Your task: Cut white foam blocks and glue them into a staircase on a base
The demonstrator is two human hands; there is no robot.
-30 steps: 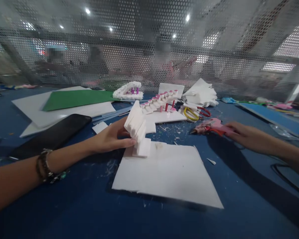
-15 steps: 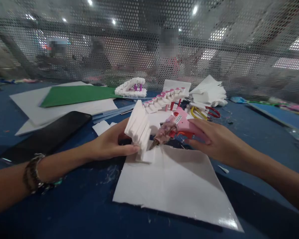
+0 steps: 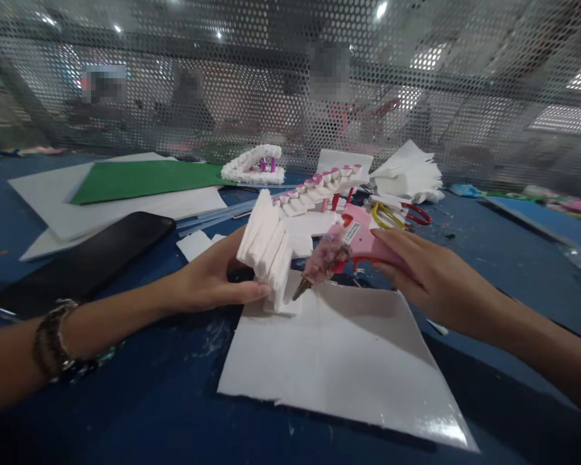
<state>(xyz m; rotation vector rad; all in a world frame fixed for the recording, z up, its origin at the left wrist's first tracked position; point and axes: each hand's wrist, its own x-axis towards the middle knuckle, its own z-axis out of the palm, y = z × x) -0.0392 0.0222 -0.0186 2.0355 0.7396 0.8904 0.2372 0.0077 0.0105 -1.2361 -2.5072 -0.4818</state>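
My left hand (image 3: 217,274) is closed around a folded, layered white piece (image 3: 266,248), which looks like foam or paper. It stands tilted at the far left edge of a white sheet (image 3: 339,361) lying on the table. In my right hand (image 3: 436,284) is a pink hot glue gun (image 3: 363,236) with a stained, wrapped front. Its metal nozzle points down and left, close to the base of the white piece; whether it touches cannot be made out. Behind them stands a small white stepped model (image 3: 319,184) with pink-topped pieces and red posts.
A black phone (image 3: 87,258), a green sheet (image 3: 145,181) and white sheets lie to the left. Farther back are a white bumpy model (image 3: 254,165), clear glue sticks (image 3: 223,216), scissors (image 3: 390,216) and a white paper stack (image 3: 407,171). A perforated metal screen (image 3: 271,84) rises behind.
The glue gun has shifted slightly right, and its nozzle has moved a little lower. My left hand keeps its hold on the white piece. The view has shifted slightly.
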